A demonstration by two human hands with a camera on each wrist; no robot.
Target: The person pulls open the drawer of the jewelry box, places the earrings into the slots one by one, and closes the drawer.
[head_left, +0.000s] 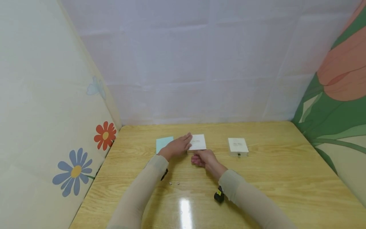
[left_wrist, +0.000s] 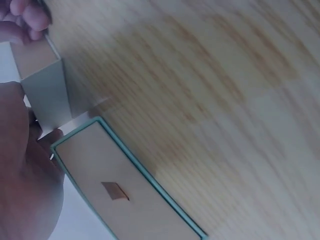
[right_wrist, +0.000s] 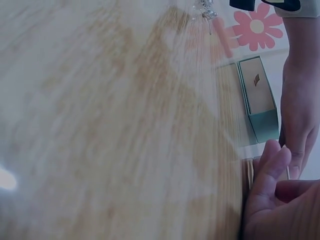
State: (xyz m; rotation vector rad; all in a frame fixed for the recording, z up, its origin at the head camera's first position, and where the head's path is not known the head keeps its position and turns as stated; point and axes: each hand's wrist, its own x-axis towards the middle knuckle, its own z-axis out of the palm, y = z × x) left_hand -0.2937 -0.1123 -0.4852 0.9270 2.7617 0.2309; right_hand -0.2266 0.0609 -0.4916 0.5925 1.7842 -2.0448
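Observation:
A white drawer-style box [head_left: 198, 141] with small lettering on its lid lies at the table's back middle. My left hand [head_left: 177, 147] rests against its left side, fingers extended along it. At the box's front my right hand [head_left: 205, 158] pinches with thumb and curled fingers; the exact part held is hidden. In the left wrist view, the right hand's fingertips [left_wrist: 35, 17] are at the front face of the white box [left_wrist: 50, 95]. Left of it lies a mint-green box [head_left: 164, 143], whose pale front has a small tab [left_wrist: 115, 191].
A second white box [head_left: 238, 146] with a dark front tab sits to the right. Two small shiny pieces [head_left: 174, 183] lie on the wooden table [head_left: 271, 178] nearer me, between my forearms. A white cloth wall [head_left: 200, 63] stands behind, with flower-printed walls [head_left: 75, 171] at the sides.

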